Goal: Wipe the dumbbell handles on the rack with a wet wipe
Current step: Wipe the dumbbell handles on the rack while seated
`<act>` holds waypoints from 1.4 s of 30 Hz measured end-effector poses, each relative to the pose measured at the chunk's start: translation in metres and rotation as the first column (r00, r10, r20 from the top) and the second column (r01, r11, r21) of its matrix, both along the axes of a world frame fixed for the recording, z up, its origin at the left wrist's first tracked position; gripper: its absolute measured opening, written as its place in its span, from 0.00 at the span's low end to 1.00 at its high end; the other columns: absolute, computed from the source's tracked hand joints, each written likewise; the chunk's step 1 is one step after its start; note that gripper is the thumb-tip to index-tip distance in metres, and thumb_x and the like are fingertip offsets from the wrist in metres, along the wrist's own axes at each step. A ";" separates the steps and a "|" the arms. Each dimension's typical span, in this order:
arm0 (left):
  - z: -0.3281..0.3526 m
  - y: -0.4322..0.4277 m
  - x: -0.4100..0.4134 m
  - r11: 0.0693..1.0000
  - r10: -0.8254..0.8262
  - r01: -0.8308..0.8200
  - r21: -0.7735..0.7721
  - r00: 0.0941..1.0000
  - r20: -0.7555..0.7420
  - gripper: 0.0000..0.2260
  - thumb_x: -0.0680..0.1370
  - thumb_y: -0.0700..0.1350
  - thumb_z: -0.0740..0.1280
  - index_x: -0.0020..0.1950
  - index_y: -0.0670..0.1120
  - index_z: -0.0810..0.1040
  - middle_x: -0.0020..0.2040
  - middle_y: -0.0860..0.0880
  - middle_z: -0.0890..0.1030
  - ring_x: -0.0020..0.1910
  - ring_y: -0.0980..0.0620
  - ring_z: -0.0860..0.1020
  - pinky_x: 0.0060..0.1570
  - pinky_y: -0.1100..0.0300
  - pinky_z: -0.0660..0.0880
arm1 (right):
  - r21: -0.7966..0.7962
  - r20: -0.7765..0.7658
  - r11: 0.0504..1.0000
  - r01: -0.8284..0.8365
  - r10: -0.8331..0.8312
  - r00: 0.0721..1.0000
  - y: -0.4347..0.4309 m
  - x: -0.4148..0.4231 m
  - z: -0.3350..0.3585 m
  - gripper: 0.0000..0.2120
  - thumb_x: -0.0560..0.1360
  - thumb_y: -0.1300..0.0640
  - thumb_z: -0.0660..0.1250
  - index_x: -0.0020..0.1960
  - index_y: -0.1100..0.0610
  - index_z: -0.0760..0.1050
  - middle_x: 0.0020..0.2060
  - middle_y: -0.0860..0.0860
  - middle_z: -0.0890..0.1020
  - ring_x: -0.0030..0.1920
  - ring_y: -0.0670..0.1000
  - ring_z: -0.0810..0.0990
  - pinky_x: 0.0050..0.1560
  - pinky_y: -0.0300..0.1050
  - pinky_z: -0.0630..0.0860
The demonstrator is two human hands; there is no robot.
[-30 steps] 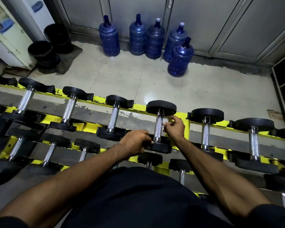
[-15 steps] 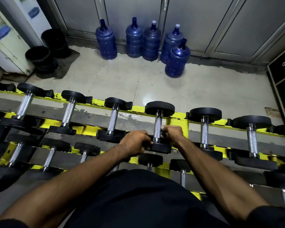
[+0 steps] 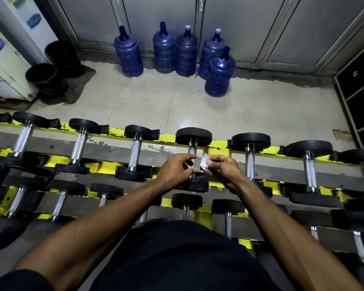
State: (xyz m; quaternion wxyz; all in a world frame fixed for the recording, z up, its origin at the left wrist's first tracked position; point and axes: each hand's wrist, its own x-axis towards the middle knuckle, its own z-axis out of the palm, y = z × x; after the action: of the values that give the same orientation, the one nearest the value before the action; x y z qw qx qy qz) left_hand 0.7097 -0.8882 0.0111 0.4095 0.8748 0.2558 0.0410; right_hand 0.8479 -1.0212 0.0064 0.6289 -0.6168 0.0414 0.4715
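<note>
A yellow two-tier rack (image 3: 118,131) carries a row of black dumbbells with chrome handles. Both my hands hover over the middle dumbbell (image 3: 192,151) of the upper tier. My right hand (image 3: 223,171) pinches a small crumpled white wet wipe (image 3: 204,161) just right of that handle. My left hand (image 3: 174,171) has its fingers curled and pinches a thin white edge of the same wipe on the handle's left side. The lower part of the handle is hidden behind my hands.
Neighbouring dumbbells (image 3: 249,164) stand close on both sides, and a lower tier (image 3: 186,201) lies nearer my body. Beyond the rack are several blue water jugs (image 3: 219,74), black buckets (image 3: 44,78) at the left and dark lockers (image 3: 359,91) at the right.
My left hand has let go of the dumbbell's near end and risen to the wipe. My right hand has come off the handle, now holding the wipe beside it.
</note>
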 end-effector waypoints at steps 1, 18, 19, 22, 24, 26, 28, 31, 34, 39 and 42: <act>0.001 -0.006 0.005 1.000 -0.006 0.006 -0.023 1.000 0.007 0.22 0.75 0.47 0.75 0.69 0.50 0.78 0.51 0.53 0.84 0.43 0.59 0.81 0.49 0.54 0.82 | 0.023 -0.034 1.000 -0.007 0.008 0.999 -0.007 0.002 0.003 0.05 0.74 0.71 0.68 0.47 0.64 0.80 0.42 0.59 0.84 0.41 0.55 0.85 0.44 0.46 0.83; 0.010 -0.136 0.070 0.868 0.416 -0.380 -0.320 0.908 0.050 0.03 0.71 0.43 0.79 0.43 0.48 0.87 0.39 0.53 0.86 0.40 0.57 0.84 0.44 0.59 0.81 | 0.167 0.012 0.955 -0.246 0.247 0.969 -0.123 0.064 0.014 0.13 0.72 0.66 0.72 0.56 0.68 0.80 0.51 0.66 0.83 0.47 0.58 0.84 0.48 0.47 0.83; 0.011 -0.141 0.073 0.868 0.413 -0.375 -0.325 0.909 0.053 0.03 0.71 0.43 0.79 0.43 0.49 0.87 0.39 0.54 0.86 0.40 0.58 0.84 0.44 0.60 0.81 | 0.159 0.021 0.956 -0.245 0.244 0.969 -0.129 0.068 0.014 0.15 0.70 0.66 0.73 0.56 0.68 0.80 0.50 0.65 0.84 0.46 0.58 0.85 0.47 0.46 0.83; 0.012 -0.153 0.083 0.880 0.356 -0.312 -0.358 0.932 0.064 0.04 0.73 0.42 0.77 0.45 0.49 0.87 0.39 0.57 0.85 0.40 0.62 0.83 0.42 0.63 0.79 | 0.094 0.057 0.974 -0.204 0.200 0.978 -0.140 0.078 0.015 0.13 0.68 0.68 0.74 0.52 0.68 0.81 0.45 0.65 0.84 0.42 0.57 0.85 0.43 0.45 0.83; 0.011 -0.157 0.086 0.895 0.313 -0.282 -0.345 0.949 0.037 0.05 0.73 0.41 0.76 0.49 0.48 0.86 0.41 0.57 0.85 0.42 0.62 0.83 0.45 0.62 0.80 | 0.044 0.075 0.991 -0.128 0.125 0.989 -0.145 0.085 0.016 0.10 0.69 0.71 0.73 0.50 0.68 0.81 0.43 0.65 0.84 0.39 0.57 0.85 0.42 0.46 0.84; 0.006 -0.157 0.086 0.940 0.231 -0.229 -0.253 0.973 -0.021 0.10 0.74 0.42 0.76 0.54 0.49 0.85 0.48 0.55 0.85 0.46 0.61 0.82 0.53 0.58 0.80 | -0.069 0.205 0.995 -0.072 0.084 0.975 -0.148 0.095 0.016 0.06 0.69 0.71 0.74 0.44 0.64 0.82 0.40 0.60 0.85 0.37 0.54 0.84 0.37 0.43 0.83; 0.008 -0.156 0.083 0.990 0.085 -0.093 -0.109 0.994 -0.074 0.13 0.74 0.43 0.76 0.58 0.50 0.84 0.53 0.53 0.84 0.49 0.60 0.80 0.56 0.60 0.78 | -0.274 0.437 0.958 -0.081 0.199 0.877 -0.149 0.107 0.009 0.07 0.69 0.67 0.77 0.39 0.58 0.82 0.36 0.52 0.85 0.34 0.45 0.83 0.31 0.36 0.78; 0.005 -0.155 0.079 0.991 -0.117 0.126 0.051 0.980 -0.160 0.16 0.76 0.46 0.74 0.64 0.51 0.81 0.60 0.52 0.81 0.57 0.55 0.78 0.61 0.57 0.75 | -0.492 0.611 0.849 -0.194 0.495 0.618 -0.146 0.117 -0.006 0.05 0.67 0.60 0.80 0.39 0.54 0.84 0.34 0.47 0.85 0.32 0.38 0.81 0.32 0.34 0.76; -0.001 -0.152 0.077 0.972 -0.204 0.222 0.080 0.960 -0.193 0.18 0.77 0.46 0.72 0.67 0.52 0.79 0.62 0.52 0.78 0.60 0.53 0.76 0.63 0.54 0.74 | -0.625 0.608 0.690 -0.365 0.723 0.327 -0.133 0.116 -0.013 0.09 0.68 0.62 0.78 0.48 0.57 0.86 0.42 0.50 0.87 0.37 0.40 0.82 0.40 0.30 0.76; -0.006 -0.141 0.075 0.943 -0.304 0.323 0.078 0.934 -0.187 0.20 0.77 0.47 0.72 0.69 0.51 0.78 0.62 0.50 0.77 0.60 0.51 0.76 0.64 0.52 0.75 | -0.864 0.437 0.346 -0.365 0.876 -0.205 -0.092 0.105 0.001 0.07 0.72 0.57 0.73 0.50 0.52 0.85 0.44 0.53 0.86 0.43 0.53 0.83 0.42 0.45 0.78; -0.010 -0.139 0.073 0.923 -0.355 0.377 0.080 0.912 -0.204 0.23 0.77 0.48 0.72 0.72 0.50 0.75 0.65 0.49 0.75 0.63 0.50 0.76 0.66 0.53 0.73 | -0.979 0.143 0.059 -0.197 0.885 -0.443 -0.063 0.097 0.008 0.10 0.76 0.52 0.68 0.55 0.54 0.83 0.50 0.54 0.83 0.50 0.57 0.82 0.41 0.45 0.72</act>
State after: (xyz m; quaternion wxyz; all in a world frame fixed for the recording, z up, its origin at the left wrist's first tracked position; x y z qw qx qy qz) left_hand 0.7827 -1.0274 0.0008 0.3319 0.9298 0.1213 -0.1032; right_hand 0.9454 -1.0838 0.0146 -0.1749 -0.7555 -0.5901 0.2244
